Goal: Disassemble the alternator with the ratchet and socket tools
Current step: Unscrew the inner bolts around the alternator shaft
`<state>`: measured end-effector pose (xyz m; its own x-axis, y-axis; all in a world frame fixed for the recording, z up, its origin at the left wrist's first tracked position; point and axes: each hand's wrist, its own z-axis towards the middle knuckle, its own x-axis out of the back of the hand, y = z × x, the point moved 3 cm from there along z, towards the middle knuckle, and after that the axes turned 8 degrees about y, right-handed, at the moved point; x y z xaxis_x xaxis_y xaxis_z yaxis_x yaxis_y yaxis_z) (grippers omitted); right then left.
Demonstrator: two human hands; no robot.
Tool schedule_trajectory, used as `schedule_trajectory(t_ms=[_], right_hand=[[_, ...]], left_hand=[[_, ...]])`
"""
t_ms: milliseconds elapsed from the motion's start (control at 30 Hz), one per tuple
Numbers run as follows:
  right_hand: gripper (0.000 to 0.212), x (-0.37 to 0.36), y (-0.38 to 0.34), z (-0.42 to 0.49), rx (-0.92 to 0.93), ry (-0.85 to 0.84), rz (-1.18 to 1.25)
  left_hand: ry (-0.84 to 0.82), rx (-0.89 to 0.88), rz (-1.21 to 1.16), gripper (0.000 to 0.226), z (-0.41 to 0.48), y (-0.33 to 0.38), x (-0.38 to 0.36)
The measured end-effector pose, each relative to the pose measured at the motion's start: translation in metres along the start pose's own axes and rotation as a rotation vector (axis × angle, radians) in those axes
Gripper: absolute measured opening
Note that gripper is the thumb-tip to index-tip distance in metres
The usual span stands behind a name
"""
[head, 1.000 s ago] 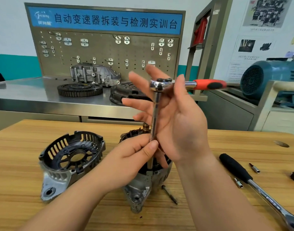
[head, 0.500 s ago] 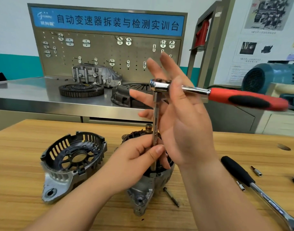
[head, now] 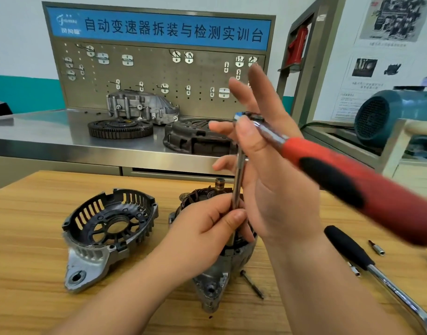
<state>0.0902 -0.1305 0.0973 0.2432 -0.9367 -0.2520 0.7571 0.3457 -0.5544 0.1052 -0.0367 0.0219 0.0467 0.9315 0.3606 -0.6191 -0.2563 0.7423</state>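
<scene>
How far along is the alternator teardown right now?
Done: the cover is off, lying left of the alternator; one bolt lies beside it. In hand: the left hand pinches the extension; the right hand rests its thumb on the ratchet head. Left: the alternator itself looks unsplit.

Brightness: pretty bright and even, nothing murky.
Shadows: soft and faint, just small patches on the wooden table point(head: 33, 238).
Glare: pale sheen across the steel counter point(head: 50, 134).
Blur: the red ratchet handle point(head: 352, 184) is badly motion-smeared.
Edges: wide-angle bowing, and the wall posters point(head: 396, 22) look mushy.
</scene>
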Motion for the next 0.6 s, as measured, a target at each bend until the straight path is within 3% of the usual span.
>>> schedule_trajectory(t_ms=[67,167,333,467,600], right_hand=[[0.04,-0.002,0.001,0.0,-0.016,-0.022,0.037],[0.035,-0.003,0.008,0.0,-0.196,-0.042,0.206],[0.056,0.003,0.014,-0.002,-0.422,-0.067,0.329],[0.051,0.001,0.013,-0.003,-0.345,-0.028,0.286],[0.032,0.002,0.002,0.0,-0.076,0.018,0.022]], left_hand=[[0.011,0.001,-0.02,0.023,-0.001,-0.001,0.001],[-0.015,0.017,-0.085,0.031,-0.002,-0.004,0.003],[-0.085,-0.018,-0.062,0.03,-0.002,0.001,0.003],[-0.051,-0.041,-0.026,0.021,-0.001,0.002,0.004],[-0.001,-0.016,-0.02,0.019,-0.001,0.004,0.001]])
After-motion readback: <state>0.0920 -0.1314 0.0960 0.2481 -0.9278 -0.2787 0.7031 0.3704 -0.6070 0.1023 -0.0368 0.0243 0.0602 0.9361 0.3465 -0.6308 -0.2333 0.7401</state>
